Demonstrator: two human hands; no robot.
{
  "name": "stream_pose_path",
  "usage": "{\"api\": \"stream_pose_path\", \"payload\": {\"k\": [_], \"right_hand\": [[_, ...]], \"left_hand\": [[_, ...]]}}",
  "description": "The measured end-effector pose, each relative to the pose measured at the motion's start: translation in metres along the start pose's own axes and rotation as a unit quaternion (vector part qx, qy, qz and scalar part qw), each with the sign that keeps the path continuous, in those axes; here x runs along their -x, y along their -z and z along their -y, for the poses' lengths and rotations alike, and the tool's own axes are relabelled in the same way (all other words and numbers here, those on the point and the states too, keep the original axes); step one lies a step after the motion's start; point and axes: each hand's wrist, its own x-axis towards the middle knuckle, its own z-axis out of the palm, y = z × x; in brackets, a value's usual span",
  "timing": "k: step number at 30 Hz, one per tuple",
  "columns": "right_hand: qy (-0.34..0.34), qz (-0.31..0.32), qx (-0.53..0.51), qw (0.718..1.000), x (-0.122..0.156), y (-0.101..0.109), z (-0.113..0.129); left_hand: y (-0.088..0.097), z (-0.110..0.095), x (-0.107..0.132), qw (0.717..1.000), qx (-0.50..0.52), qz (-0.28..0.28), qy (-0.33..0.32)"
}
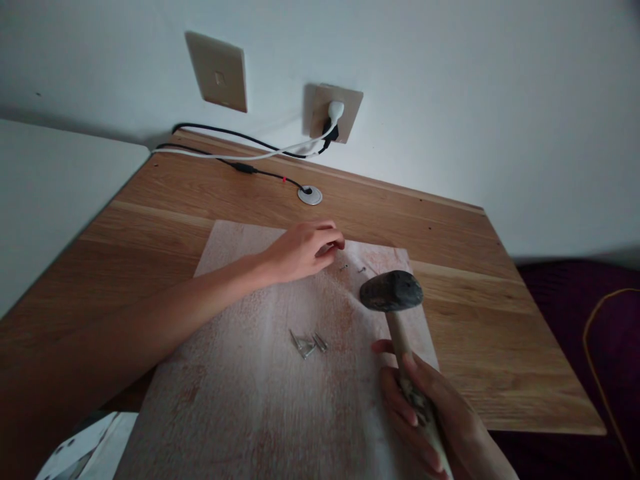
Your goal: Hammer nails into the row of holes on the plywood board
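Note:
In my right hand (425,407) is a hammer (391,291) with a dark, blocky head and a pale wooden handle, my fingers wrapped round the grip. Its head hovers over the right side of a pale, worn wooden board (250,393). My left hand (307,250) is over the board's far part, fingers curled and closed; whatever they pinch, if anything, is too small to make out. Just right of those fingers, one nail (344,267) and another nail (363,270) show at the board's surface. Several loose nails (309,345) lie in a small pile mid-board.
Under the board is a brown wooden desk (480,320). Black and white cables run along its back to a wall socket (345,110), past a round cable grommet (310,195). A white panel (65,187) stands at left; purple fabric (570,320) lies beyond the right edge.

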Motion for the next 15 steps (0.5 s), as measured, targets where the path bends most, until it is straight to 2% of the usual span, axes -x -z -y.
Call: {"api": "stream_pose_path", "payload": {"k": [3,6,11,13,15], "right_hand": [[0.018,-0.040,0.075,0.996,0.004,0.001,-0.001],[0.046,-0.090,0.215,0.971,0.006,0.003,0.001],[0.140,-0.140,0.412,0.889,0.003,0.008,0.013],[0.164,-0.166,0.477,0.847,-0.001,0.010,0.018],[0.189,-0.165,0.536,0.807,-0.006,0.013,0.022]], "left_hand": [[0.000,0.000,0.000,1.000,0.004,0.001,0.006],[0.000,0.000,0.000,1.000,0.005,0.003,0.004],[0.000,0.000,0.000,1.000,0.007,-0.001,-0.001],[0.000,0.000,0.000,1.000,0.007,-0.001,-0.003],[0.000,0.001,0.000,1.000,0.006,0.000,-0.008]]}}
